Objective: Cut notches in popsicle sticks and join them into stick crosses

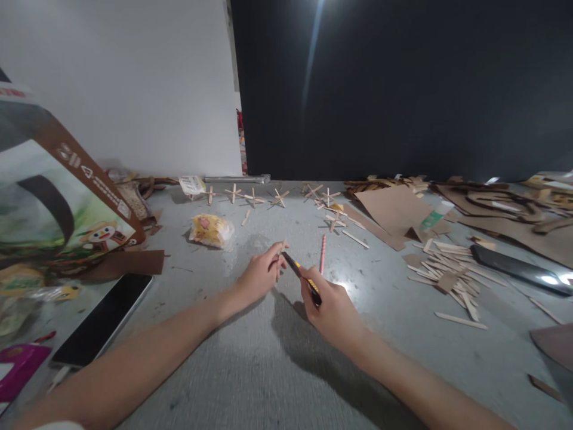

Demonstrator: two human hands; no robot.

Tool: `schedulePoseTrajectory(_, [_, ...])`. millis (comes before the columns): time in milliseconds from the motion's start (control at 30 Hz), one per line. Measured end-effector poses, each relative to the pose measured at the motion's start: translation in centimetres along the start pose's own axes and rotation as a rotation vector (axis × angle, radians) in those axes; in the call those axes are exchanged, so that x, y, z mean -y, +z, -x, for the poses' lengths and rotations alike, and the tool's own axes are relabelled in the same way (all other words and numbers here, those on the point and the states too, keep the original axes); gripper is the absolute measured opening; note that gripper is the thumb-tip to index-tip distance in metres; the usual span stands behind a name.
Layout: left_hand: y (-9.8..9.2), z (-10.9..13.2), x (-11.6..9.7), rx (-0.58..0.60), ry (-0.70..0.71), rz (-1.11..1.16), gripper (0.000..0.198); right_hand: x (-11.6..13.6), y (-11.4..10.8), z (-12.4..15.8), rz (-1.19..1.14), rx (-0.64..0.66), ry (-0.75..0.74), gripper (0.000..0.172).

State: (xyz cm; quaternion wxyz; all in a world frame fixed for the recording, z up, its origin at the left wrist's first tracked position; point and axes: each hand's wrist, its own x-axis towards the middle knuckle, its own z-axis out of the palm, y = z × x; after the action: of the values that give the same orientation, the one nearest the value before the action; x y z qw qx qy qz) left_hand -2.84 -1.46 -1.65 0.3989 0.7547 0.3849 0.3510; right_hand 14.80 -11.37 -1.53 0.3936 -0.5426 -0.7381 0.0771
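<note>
My right hand (333,307) is closed around a black and yellow utility knife (292,263), its front end pointing up and left. My left hand (260,273) pinches a small piece of wooden stick (283,246) between thumb and fingers, right at the tip of the knife. Whether the blade touches the wood I cannot tell. Just beyond my right hand lies a pink striped pencil (323,254). Farther back, several crossed-stick pieces (280,197) stand in a row on the grey table (215,370).
Loose wooden sticks (447,272) are heaped at right, near a black case-like object (521,270) and brown cardboard (394,209). A green-labelled bottle (436,216) lies there. At left are a phone (105,319), a printed bag (67,197) and a yellow packet (210,231).
</note>
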Motion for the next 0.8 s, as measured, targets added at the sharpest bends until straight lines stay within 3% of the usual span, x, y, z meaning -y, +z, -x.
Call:
schedulePoseTrajectory(200, [0.4,0.4,-0.3,0.02,-0.101,0.137,0.043,0.4,0.0,-0.2,-0.013,-0.005,0.005,0.02])
schedulePoseTrajectory(467, [0.1,0.2,-0.3,-0.018,0.029,0.055,0.043,0.8,-0.1,-0.1,0.011,-0.025,-0.013,0.02])
schedulePoseTrajectory(700, [1.4,0.7,-0.4,-0.032,-0.097,0.176,0.034,0.9,0.2,-0.2,0.029,-0.022,-0.063,0.022])
schedulePoseTrajectory(800, [1.3,0.8,-0.6,-0.048,-0.068,0.198,0.032,1.0,0.3,-0.1,0.042,-0.031,-0.095,0.023])
